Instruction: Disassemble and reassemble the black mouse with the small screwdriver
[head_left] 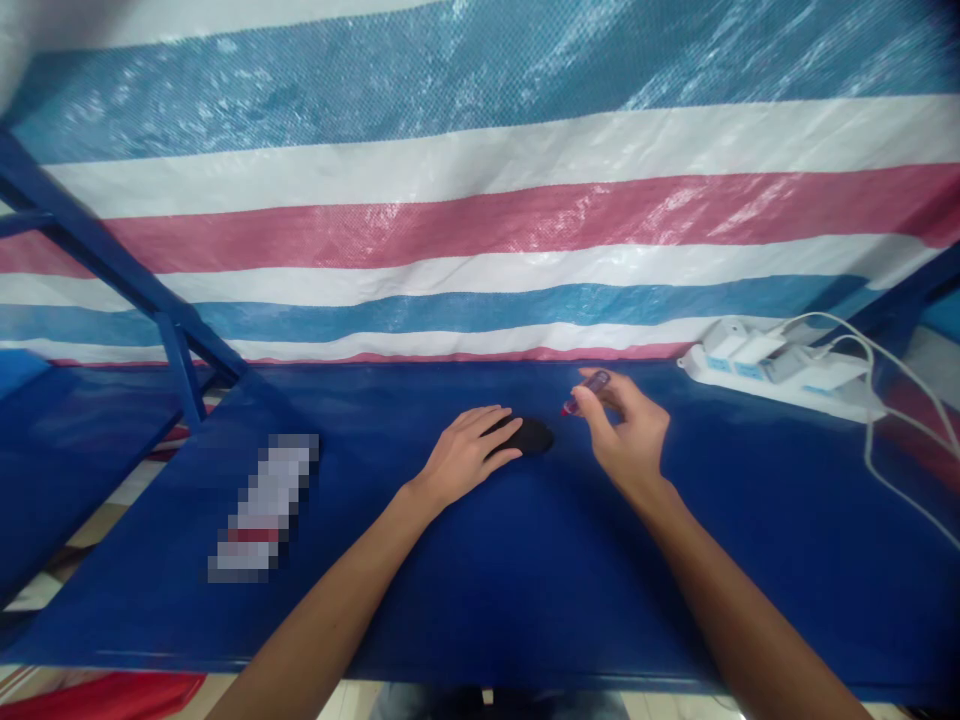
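Note:
On the blue table, a black rounded object (534, 436), perhaps a computer mouse, lies near the middle. My left hand (469, 452) rests at its left side, palm down, fingers apart and touching or partly covering its edge. To the right, my right hand (626, 425) is closed on a small dark cylindrical object (597, 382) with a red end, pinched between thumb and fingers. That red end points down and left, towards the black object, with a gap between them. What exactly the small item is cannot be made out.
A white power strip (780, 382) with plugged-in chargers and white cables sits at the back right. A pixelated flat item (264, 505) lies on the left of the blue table (480, 600). Blue metal struts (180, 365) stand at the left, before a striped sheet (450, 235).

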